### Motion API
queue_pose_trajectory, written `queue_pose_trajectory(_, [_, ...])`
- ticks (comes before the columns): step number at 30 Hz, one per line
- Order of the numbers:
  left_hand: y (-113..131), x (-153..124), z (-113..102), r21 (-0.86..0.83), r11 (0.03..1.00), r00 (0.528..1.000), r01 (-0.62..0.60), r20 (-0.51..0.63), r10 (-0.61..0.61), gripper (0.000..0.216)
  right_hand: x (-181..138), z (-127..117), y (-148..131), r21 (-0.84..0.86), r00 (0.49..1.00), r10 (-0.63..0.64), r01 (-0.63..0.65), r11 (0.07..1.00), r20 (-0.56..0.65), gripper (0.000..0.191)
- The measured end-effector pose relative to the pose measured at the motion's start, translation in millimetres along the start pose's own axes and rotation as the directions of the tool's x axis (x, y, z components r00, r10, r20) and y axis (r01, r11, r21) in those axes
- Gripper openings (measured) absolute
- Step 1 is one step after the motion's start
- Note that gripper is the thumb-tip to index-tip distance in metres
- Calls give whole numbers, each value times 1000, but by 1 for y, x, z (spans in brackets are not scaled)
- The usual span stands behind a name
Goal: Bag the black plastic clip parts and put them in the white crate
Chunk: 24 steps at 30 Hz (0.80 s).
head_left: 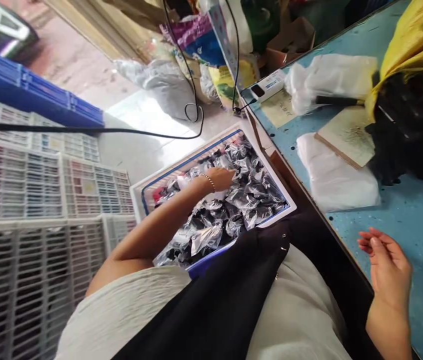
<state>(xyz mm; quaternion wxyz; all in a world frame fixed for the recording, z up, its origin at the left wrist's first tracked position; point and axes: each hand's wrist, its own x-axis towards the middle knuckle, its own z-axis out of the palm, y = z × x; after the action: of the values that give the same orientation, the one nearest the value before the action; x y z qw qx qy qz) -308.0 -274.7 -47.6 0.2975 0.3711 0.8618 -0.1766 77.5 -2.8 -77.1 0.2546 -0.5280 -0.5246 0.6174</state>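
My left hand (222, 178) reaches down beside me into a blue crate (166, 176) filled with several black items sealed in clear plastic bags (241, 200). The fingers are down among the bags and hidden, and a beaded bracelet circles the wrist. My right hand (386, 260) rests on the blue table (421, 220), fingers loosely stretched and apart, holding nothing. A black cloth (219, 300) lies across my lap.
On the table lie white folded bags (337, 182), a brown board (346, 135), a black pile (414, 130) under yellow fabric (417, 40), and a white device (267, 86) with a black cable. White lattice crates (27, 225) and a blue crate (27, 95) stand at the left.
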Motion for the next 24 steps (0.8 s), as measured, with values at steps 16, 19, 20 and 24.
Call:
queue_pose_trajectory(16, [30,19,269,-313,949,993,42,121,-5,33,0,5,6,-44,997,-46,43,998,-67,47])
queue_pose_trajectory(19, [25,33,269,-355,929,992,99,111,-63,37,-1,6,9,-51,992,-88,83,995,-91,45])
queue_pose_trajectory(20, [26,37,268,-370,923,992,107,107,-72,40,-1,7,10,-66,991,-98,92,994,-94,44])
queue_pose_trajectory(24, [32,21,264,-420,905,998,64,48,-48,64,-2,5,13,-136,993,-103,95,986,-51,45])
